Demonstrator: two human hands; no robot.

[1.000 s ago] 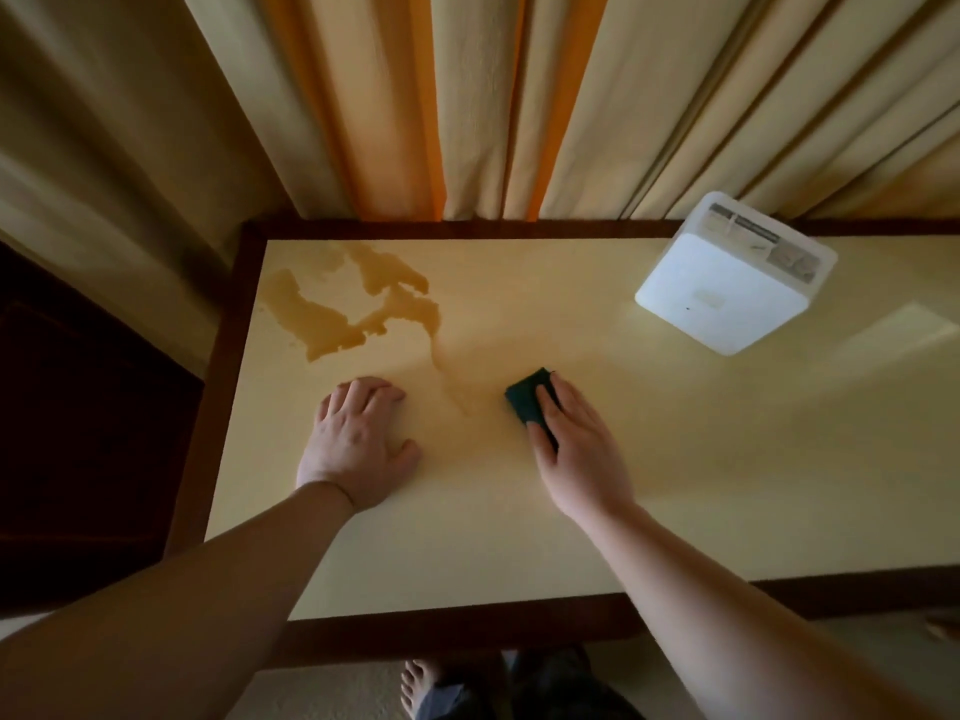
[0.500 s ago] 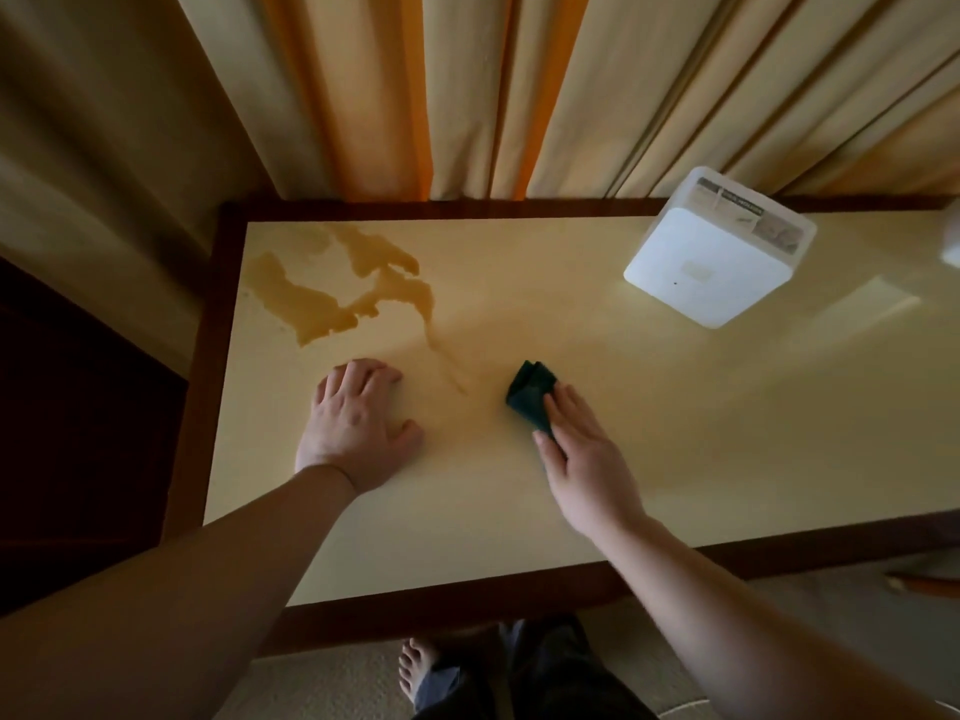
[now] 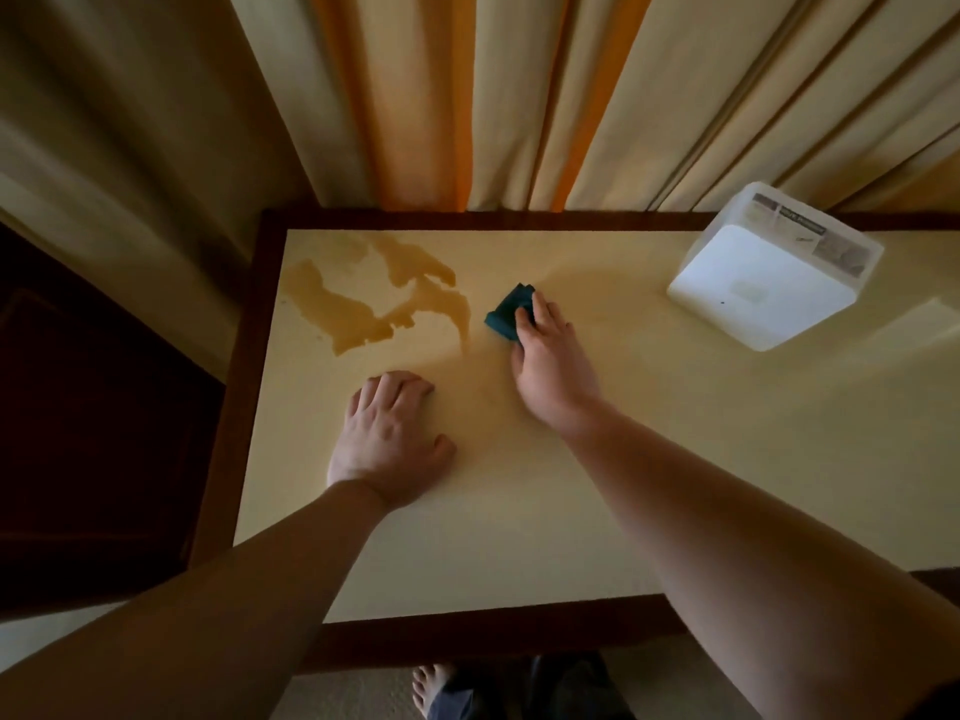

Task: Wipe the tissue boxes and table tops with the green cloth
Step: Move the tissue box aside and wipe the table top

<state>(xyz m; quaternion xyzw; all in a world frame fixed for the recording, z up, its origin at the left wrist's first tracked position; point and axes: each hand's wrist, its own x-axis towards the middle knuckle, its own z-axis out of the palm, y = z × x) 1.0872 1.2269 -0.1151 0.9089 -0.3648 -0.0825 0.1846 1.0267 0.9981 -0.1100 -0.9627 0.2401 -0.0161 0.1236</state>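
Green cloth [image 3: 509, 314] sits under the right hand [image 3: 550, 366], fingers pressing it flat on the surface [image 3: 571, 511], brown spill [image 3: 363, 309] just left of that grip. Left hand [image 3: 387, 439] rests open nearby, holding nothing.

Home or hotel room: pleated curtains [image 3: 519, 96] right behind cream bench [image 3: 675, 459], carpet, bare foot [image 3: 428, 688] below bench.

Folded green cloth [image 3: 510, 314] lies on cream table top [image 3: 675, 433]; white tissue box [image 3: 769, 272] far right.
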